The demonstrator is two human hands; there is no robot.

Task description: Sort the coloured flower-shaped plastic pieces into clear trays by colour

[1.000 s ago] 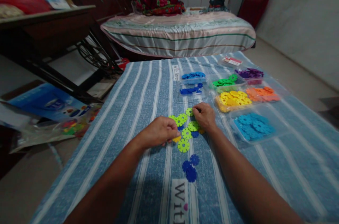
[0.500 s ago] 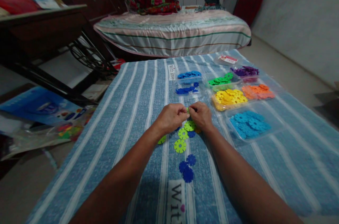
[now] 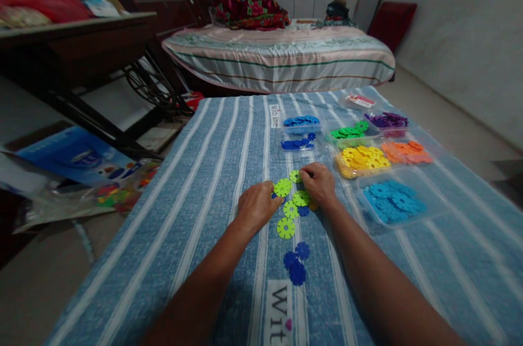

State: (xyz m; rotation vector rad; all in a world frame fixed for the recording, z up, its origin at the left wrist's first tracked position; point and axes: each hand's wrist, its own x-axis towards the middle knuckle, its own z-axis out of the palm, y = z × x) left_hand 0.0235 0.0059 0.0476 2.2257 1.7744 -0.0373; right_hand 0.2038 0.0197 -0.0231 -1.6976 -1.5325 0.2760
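My left hand (image 3: 257,206) is closed, its fingertips at the edge of a yellow-green notched plastic disc (image 3: 283,188). My right hand (image 3: 319,184) pinches another yellow-green disc (image 3: 295,176) by its right edge. The two discs are close together; whether they are joined I cannot tell. Nearer to me, more yellow-green discs (image 3: 286,228) lie in a short chain or row. Dark blue discs (image 3: 303,211) show partly beneath them. A small cluster of dark blue discs (image 3: 297,272) rests on the striped cloth (image 3: 204,215) closer to me.
Clear plastic boxes on the right hold yellow discs (image 3: 363,157), orange discs (image 3: 406,152), green discs (image 3: 350,131), purple discs (image 3: 387,120) and light blue discs (image 3: 393,201). Blue discs (image 3: 301,121) fill a box further back. A bed (image 3: 281,57) stands beyond.
My hands have moved apart, the left one down and away from the right. A yellow-green disc now shows at the left fingertips. The view has shifted slightly.
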